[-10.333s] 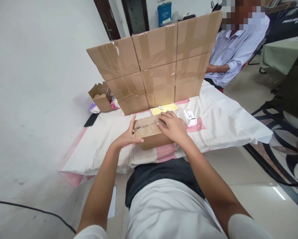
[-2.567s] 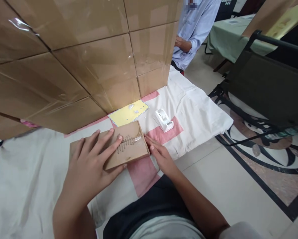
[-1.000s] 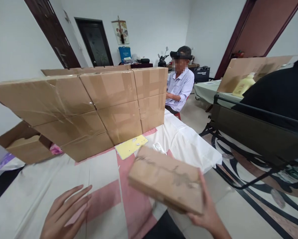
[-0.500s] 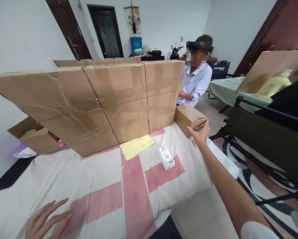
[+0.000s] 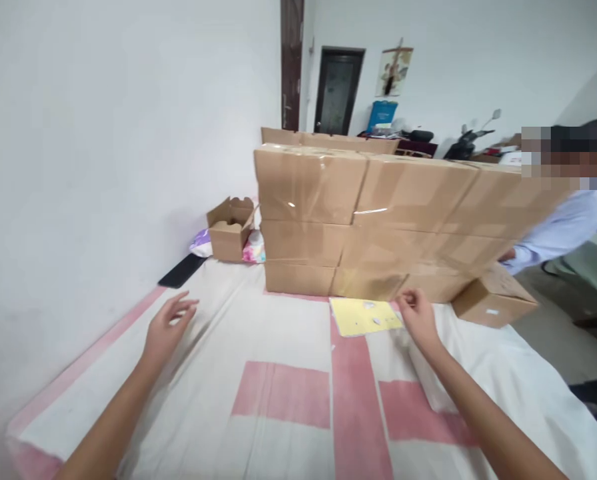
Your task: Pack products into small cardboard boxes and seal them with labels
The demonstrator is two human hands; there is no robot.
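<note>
My left hand (image 5: 171, 323) hovers over the left side of the cloth-covered table (image 5: 288, 333), fingers apart and holding nothing. Close to the yellow sheet (image 5: 356, 319), my right hand (image 5: 419, 317) hangs with its fingers loosely bent and nothing visible between them. Beyond both hands stands a wall of taped cardboard boxes (image 5: 306, 243), stacked three high. A single cardboard box (image 5: 498, 297) sits at its right end, apart from my right hand. A blurred white shape, probably the tape dispenser (image 5: 426, 377), is partly covered by my right forearm.
An open carton (image 5: 227, 241) and a purple-and-white packet (image 5: 201, 243) lie left of the stack. A black flat object (image 5: 182, 271) rests at the table's left edge, beside the wall. Another person's sleeve (image 5: 566, 223) shows behind the right end of the stack.
The view has swung left. My right hand has left the single box and come over near the yellow sheet. The left hand has risen and reached farther forward.
</note>
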